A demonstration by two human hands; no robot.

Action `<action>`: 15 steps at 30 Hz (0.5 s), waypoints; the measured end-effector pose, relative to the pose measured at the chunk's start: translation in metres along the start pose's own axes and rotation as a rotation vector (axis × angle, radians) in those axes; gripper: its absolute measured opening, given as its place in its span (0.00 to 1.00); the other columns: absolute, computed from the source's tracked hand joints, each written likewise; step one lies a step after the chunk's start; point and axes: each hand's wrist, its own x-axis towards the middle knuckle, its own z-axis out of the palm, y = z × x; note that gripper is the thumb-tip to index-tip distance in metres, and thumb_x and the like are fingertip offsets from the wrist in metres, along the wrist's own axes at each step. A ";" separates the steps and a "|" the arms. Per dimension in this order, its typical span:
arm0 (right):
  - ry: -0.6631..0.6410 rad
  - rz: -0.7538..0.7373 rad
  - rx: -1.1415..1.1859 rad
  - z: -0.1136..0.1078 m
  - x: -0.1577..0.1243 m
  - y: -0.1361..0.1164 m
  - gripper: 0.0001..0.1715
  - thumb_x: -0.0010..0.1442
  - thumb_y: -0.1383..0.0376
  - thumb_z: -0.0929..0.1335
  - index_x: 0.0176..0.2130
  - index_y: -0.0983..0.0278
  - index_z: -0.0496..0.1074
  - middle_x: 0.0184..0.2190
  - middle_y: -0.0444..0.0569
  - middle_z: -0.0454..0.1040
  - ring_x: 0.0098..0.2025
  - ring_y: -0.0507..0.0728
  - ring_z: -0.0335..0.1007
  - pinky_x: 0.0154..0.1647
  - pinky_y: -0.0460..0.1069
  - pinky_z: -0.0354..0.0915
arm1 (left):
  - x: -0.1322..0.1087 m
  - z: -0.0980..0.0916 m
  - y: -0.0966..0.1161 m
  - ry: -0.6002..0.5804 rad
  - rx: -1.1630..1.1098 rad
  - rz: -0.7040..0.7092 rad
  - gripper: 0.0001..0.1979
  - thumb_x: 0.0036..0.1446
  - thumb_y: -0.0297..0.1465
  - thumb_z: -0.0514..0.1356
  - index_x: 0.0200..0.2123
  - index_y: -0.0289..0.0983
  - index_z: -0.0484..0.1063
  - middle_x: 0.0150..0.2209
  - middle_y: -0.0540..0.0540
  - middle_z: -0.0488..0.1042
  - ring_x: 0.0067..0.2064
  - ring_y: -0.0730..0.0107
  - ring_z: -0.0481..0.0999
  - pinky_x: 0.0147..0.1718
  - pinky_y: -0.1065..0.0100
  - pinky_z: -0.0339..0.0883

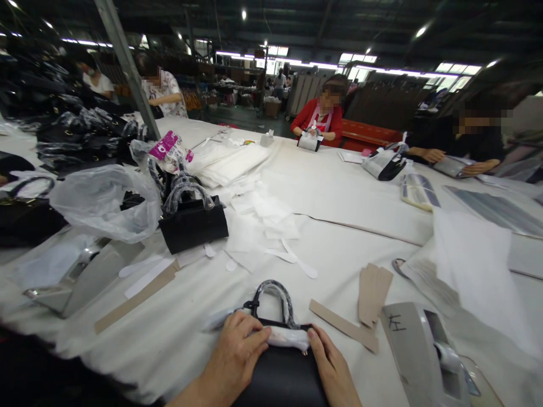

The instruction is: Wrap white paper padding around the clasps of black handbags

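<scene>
A black handbag [282, 376] lies flat before me at the table's near edge, its plastic-wrapped handle [275, 297] pointing away. A strip of white wrapping [288, 337] runs along the bag's top edge. My left hand [235, 356] rests on the bag's left top corner, fingers curled over the white wrapping. My right hand [333, 367] presses on the right end of the same strip with its thumb.
Grey tape dispensers stand at left [80, 280] and right [424, 353]. Another black handbag [193, 223], plastic bags [104, 203], white paper pieces [263, 226] and cardboard strips [373, 291] lie on the white table. Other people work across the table [320, 118].
</scene>
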 end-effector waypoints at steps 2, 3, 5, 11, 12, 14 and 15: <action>-0.003 0.010 0.011 0.000 0.001 0.002 0.43 0.54 0.38 0.60 0.53 0.68 0.70 0.54 0.58 0.72 0.59 0.66 0.64 0.64 0.58 0.53 | -0.006 0.001 -0.009 0.040 -0.055 -0.046 0.12 0.64 0.28 0.54 0.49 0.42 0.73 0.44 0.42 0.72 0.46 0.59 0.69 0.46 0.55 0.67; -0.005 0.018 0.015 -0.001 0.001 0.004 0.44 0.54 0.38 0.60 0.53 0.68 0.70 0.55 0.58 0.72 0.60 0.66 0.63 0.64 0.58 0.53 | -0.010 0.001 -0.015 0.077 -0.082 -0.102 0.12 0.65 0.31 0.54 0.48 0.42 0.73 0.46 0.42 0.71 0.48 0.58 0.69 0.48 0.54 0.67; -0.026 0.036 0.020 -0.002 0.002 0.008 0.45 0.54 0.37 0.59 0.53 0.68 0.71 0.56 0.58 0.70 0.62 0.67 0.60 0.65 0.58 0.51 | -0.017 0.001 -0.027 0.172 -0.136 -0.271 0.13 0.64 0.35 0.54 0.48 0.42 0.73 0.48 0.41 0.70 0.51 0.56 0.68 0.51 0.52 0.65; -0.128 0.013 0.024 -0.005 0.004 0.008 0.42 0.57 0.38 0.57 0.50 0.66 0.74 0.55 0.55 0.72 0.61 0.65 0.62 0.66 0.57 0.50 | -0.027 0.000 -0.038 0.174 -0.630 -0.742 0.23 0.61 0.45 0.55 0.53 0.36 0.69 0.49 0.40 0.72 0.51 0.56 0.72 0.50 0.58 0.68; -0.124 0.001 0.019 -0.005 0.004 0.007 0.41 0.56 0.39 0.58 0.49 0.66 0.74 0.54 0.56 0.73 0.60 0.66 0.63 0.65 0.58 0.51 | -0.026 0.000 -0.035 0.149 -0.731 -0.776 0.24 0.60 0.46 0.57 0.53 0.36 0.69 0.50 0.39 0.72 0.53 0.56 0.72 0.52 0.59 0.66; -0.122 -0.030 0.019 -0.006 0.003 0.006 0.40 0.56 0.39 0.59 0.47 0.66 0.76 0.52 0.57 0.74 0.58 0.67 0.65 0.63 0.59 0.54 | -0.024 -0.001 -0.027 0.142 -0.897 -0.836 0.28 0.57 0.47 0.60 0.54 0.35 0.68 0.52 0.39 0.72 0.55 0.55 0.70 0.56 0.59 0.63; -0.122 -0.048 0.024 -0.005 0.001 0.006 0.39 0.55 0.40 0.60 0.46 0.66 0.76 0.51 0.57 0.75 0.57 0.68 0.66 0.62 0.59 0.55 | -0.024 -0.001 -0.023 0.145 -0.972 -0.855 0.29 0.55 0.47 0.62 0.55 0.35 0.66 0.53 0.39 0.72 0.55 0.54 0.70 0.56 0.58 0.62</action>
